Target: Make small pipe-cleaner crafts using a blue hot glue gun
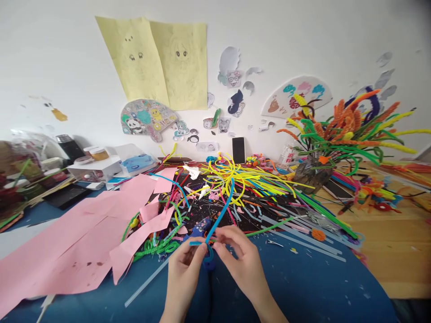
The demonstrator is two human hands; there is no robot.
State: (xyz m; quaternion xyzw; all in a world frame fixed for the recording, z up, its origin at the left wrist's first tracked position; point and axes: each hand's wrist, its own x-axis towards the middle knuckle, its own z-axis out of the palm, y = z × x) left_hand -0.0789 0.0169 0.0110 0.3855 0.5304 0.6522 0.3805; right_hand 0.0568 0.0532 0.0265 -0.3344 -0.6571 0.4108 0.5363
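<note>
A blue pipe cleaner [220, 215] rises from between my two hands, with a bent loop at its lower end. My left hand [186, 262] pinches it near the loop, and a short straight end sticks out past the thumb. On the other side, my right hand [237, 255] has its thumb and fingers closed at the same loop; its fingertips partly hide what they grip. Just behind the hands lies a dark blue glue gun [201, 228], partly covered by them.
Pink paper sheets [84, 233] spread over the left. Yellow pipe cleaners [256, 179] pile up behind the hands. Clear glue sticks [310, 237] and a hair clip [274, 243] lie on the right. A vase of pipe-cleaner stems [311, 172] and an upright phone [239, 150] stand at the back.
</note>
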